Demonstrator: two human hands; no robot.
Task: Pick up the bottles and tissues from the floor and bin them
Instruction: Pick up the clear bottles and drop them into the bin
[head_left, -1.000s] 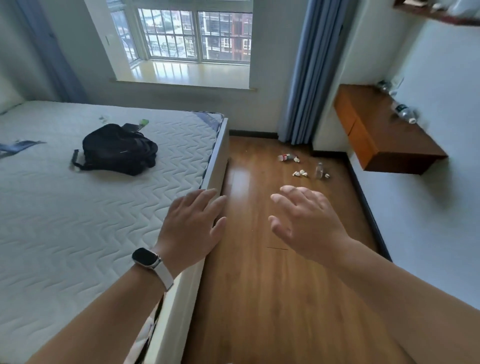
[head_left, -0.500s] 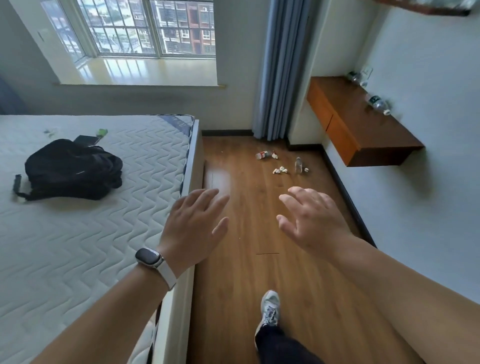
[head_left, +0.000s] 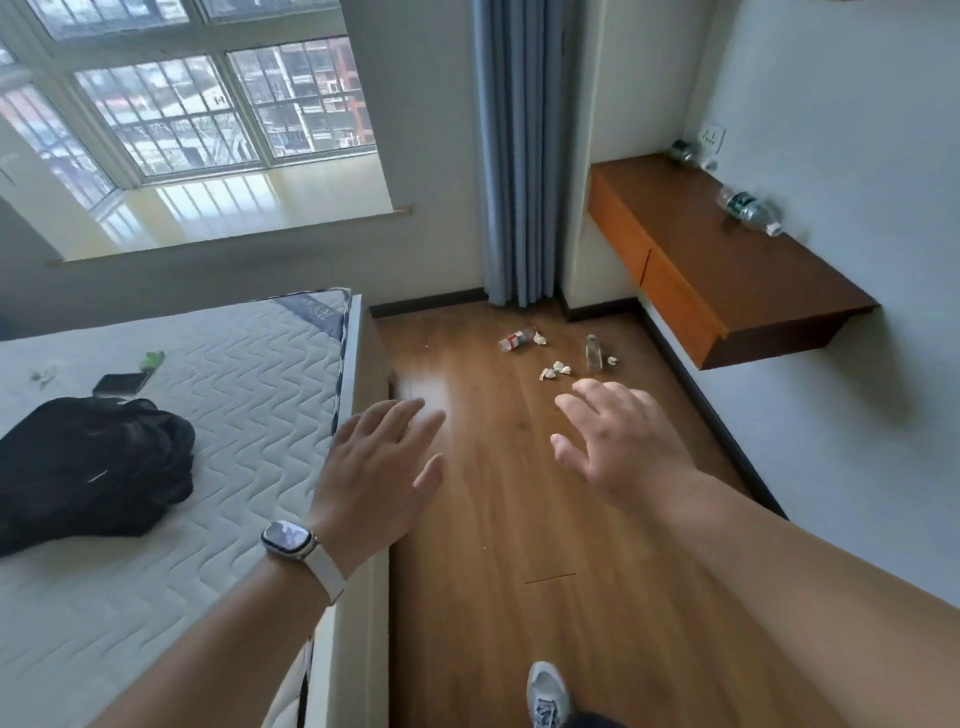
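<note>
Litter sits in the upper middle of the frame, so I read this as the approach, nothing gathered yet. Going left to right: my left hand (head_left: 376, 470) hangs over the bed edge (head_left: 358, 374) at centre, fingers spread wide and empty. Past it on the wooden floor (head_left: 498, 519), a lying bottle (head_left: 516, 340) with a red label rests near the curtain (head_left: 519, 156), a tissue (head_left: 540, 339) just beside it. Lower and rightward come a cluster of crumpled tissues (head_left: 555, 370), an upright clear bottle (head_left: 592, 353), and one more tissue wad (head_left: 613, 359). My right hand (head_left: 621, 439) is open too, holding nothing, just below that cluster. I see no bin. I would walk closer and crouch before reaching, take a bottle in each hand, then pinch the wads together so none scatter.
</note>
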